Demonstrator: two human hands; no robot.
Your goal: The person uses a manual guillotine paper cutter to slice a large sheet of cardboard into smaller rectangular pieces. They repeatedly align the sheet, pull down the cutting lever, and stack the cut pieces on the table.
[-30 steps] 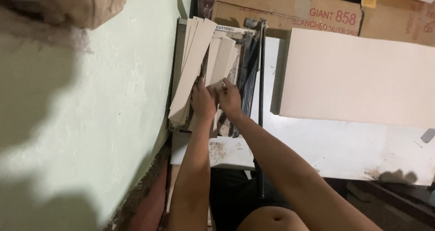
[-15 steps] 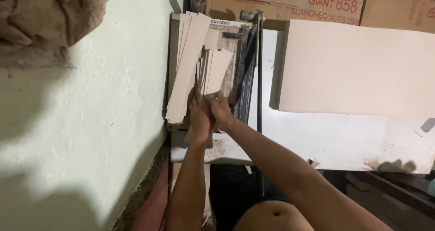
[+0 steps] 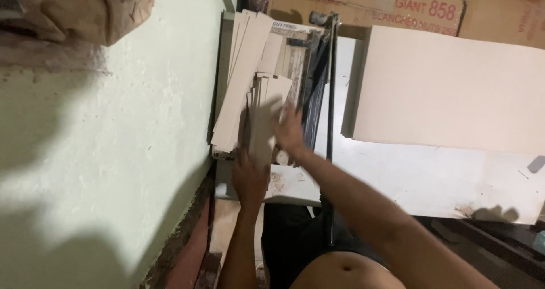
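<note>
Our left hand (image 3: 250, 178) sits nearest, fingers closed round the lower end of a pale card strip (image 3: 265, 131). Our right hand (image 3: 289, 131) lies on the same strip, blurred, grip unclear. Strip stands against the strip stack (image 3: 241, 82) on the paper cutter (image 3: 309, 68), by the wall. Beyond: large pale sheet (image 3: 448, 87), cardboard boxes (image 3: 363, 2).

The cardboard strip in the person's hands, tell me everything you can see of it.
The cardboard strip is a long, narrow, flat piece of pale beige board, plain and unprinted, its outline a little blurred. It stands lengthwise away from the person, over the paper cutter beside the green wall. The left hand grips its near end; the right hand rests on its right edge. More strips of the same kind lie fanned to its left, touching or overlapping it.
</note>
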